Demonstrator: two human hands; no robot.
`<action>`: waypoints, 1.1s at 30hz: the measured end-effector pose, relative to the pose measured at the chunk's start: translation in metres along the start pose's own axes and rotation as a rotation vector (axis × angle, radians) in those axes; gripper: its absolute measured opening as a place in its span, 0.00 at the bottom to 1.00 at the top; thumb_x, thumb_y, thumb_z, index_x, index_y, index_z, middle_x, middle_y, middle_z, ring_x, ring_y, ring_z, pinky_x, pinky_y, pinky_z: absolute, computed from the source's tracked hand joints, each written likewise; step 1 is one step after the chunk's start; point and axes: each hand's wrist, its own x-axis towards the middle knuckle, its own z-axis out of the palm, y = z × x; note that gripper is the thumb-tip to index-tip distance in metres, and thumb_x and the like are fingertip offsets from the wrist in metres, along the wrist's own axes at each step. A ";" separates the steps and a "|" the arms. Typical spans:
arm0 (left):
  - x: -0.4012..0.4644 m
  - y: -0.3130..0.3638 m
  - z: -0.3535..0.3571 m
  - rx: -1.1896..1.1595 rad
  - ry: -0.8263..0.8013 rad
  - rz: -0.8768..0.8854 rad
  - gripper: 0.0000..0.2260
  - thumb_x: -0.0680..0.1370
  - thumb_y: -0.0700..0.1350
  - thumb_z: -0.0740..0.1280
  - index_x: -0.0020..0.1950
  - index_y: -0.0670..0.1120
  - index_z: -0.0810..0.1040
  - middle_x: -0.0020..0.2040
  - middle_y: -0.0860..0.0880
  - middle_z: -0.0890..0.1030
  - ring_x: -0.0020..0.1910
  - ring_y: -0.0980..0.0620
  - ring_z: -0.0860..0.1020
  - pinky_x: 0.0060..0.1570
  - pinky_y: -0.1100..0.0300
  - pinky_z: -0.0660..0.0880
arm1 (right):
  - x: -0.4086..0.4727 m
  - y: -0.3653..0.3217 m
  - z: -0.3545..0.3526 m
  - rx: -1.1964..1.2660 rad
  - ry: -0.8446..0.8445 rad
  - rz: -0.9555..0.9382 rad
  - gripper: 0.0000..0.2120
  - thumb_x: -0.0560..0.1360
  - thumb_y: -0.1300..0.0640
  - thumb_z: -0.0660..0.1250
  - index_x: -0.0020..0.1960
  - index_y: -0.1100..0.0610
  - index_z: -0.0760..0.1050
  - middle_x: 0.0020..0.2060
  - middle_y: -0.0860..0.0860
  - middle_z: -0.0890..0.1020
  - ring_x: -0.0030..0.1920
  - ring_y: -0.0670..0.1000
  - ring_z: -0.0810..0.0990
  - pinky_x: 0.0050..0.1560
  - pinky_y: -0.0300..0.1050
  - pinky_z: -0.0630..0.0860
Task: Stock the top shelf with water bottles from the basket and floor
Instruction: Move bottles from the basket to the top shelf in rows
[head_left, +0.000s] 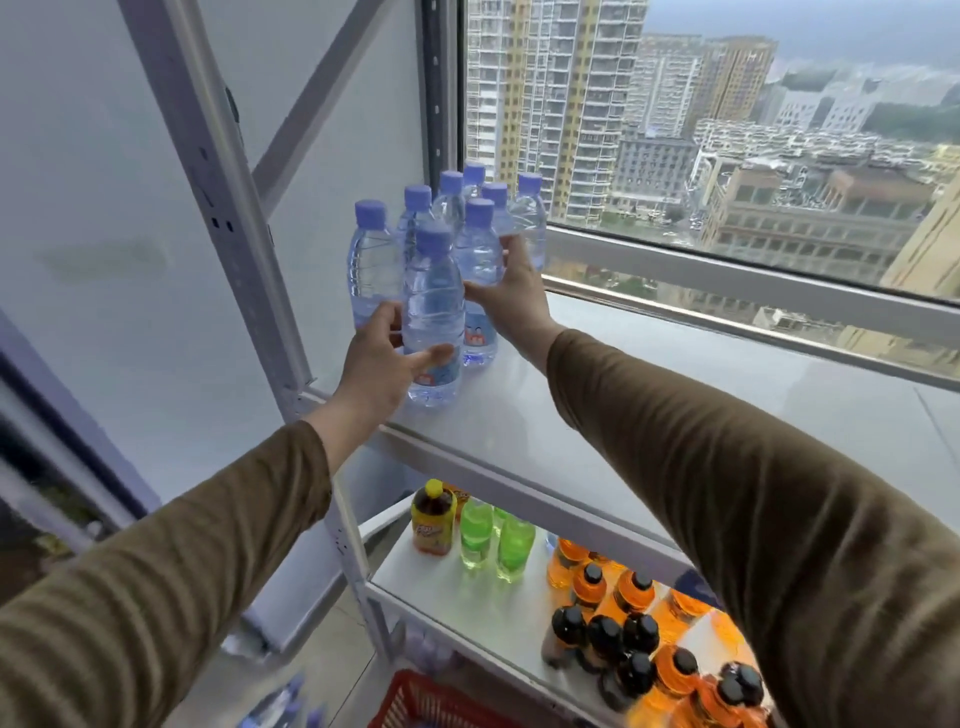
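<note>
Several clear water bottles with purple caps (449, 200) stand clustered at the back left corner of the white top shelf (649, 405). My left hand (376, 364) wraps the lower part of the front bottle (434, 291), which stands upright on the shelf. The bottle just behind it (478, 244) is held by my right hand (511, 293), thumb in front and fingers round its right side. A red basket (426, 701) shows at the bottom edge, and more water bottles (280, 706) lie blurred on the floor to its left.
The grey shelf upright (228, 208) rises left of the bottles. A window (727, 156) runs behind the shelf. The lower shelf (467, 597) carries a yellow-capped tea bottle (434, 519), green bottles (493, 540) and several orange bottles (623, 623).
</note>
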 end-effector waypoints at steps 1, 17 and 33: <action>0.001 0.001 0.003 -0.004 0.018 -0.014 0.23 0.71 0.44 0.79 0.62 0.45 0.75 0.55 0.49 0.82 0.50 0.57 0.80 0.38 0.70 0.77 | 0.001 0.003 0.001 0.004 -0.009 -0.008 0.34 0.69 0.48 0.82 0.68 0.49 0.68 0.63 0.51 0.82 0.62 0.54 0.83 0.65 0.60 0.81; -0.014 -0.037 0.028 0.242 0.105 -0.041 0.31 0.67 0.48 0.82 0.64 0.48 0.69 0.56 0.51 0.81 0.54 0.50 0.81 0.55 0.53 0.77 | -0.019 0.060 -0.013 0.008 -0.297 0.059 0.34 0.72 0.62 0.81 0.71 0.57 0.67 0.55 0.48 0.78 0.55 0.52 0.79 0.57 0.45 0.78; -0.006 -0.035 0.029 0.284 0.125 -0.085 0.29 0.69 0.49 0.81 0.65 0.48 0.71 0.60 0.50 0.82 0.58 0.49 0.80 0.61 0.49 0.77 | -0.025 0.055 -0.003 -0.023 -0.242 0.115 0.28 0.74 0.61 0.79 0.69 0.57 0.69 0.67 0.55 0.80 0.63 0.53 0.78 0.69 0.54 0.76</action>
